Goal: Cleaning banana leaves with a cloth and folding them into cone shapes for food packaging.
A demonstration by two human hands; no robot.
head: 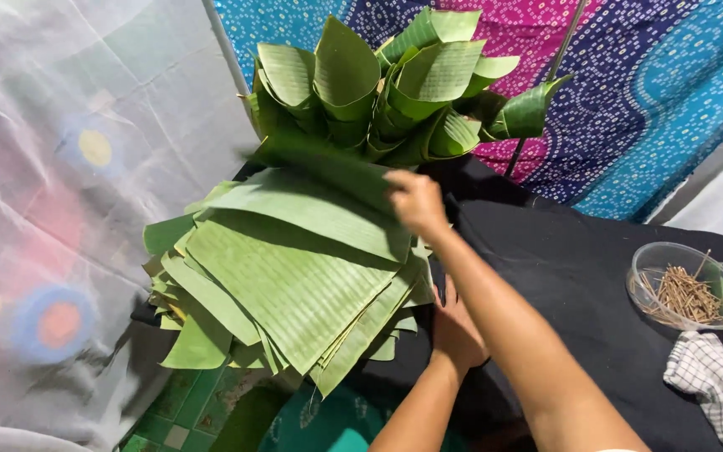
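both hands at a stack of banana leaves (pixel 294 276), right hand (pixel 416 201) pinching the top leaf (pixel 320 163), left hand (pixel 455 331) flat by the stack's edge, fingers hidden.

The left hand (pixel 455 331) is partly hidden beneath the right forearm and the leaf stack (pixel 294 276). At lower right, the checked cloth (pixel 713 393) runs off frame.

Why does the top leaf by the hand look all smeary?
In the head view, the top leaf near the right hand is blurred by motion; the leaf stack and bowl of sticks look sharp, lit softly, with little glare.
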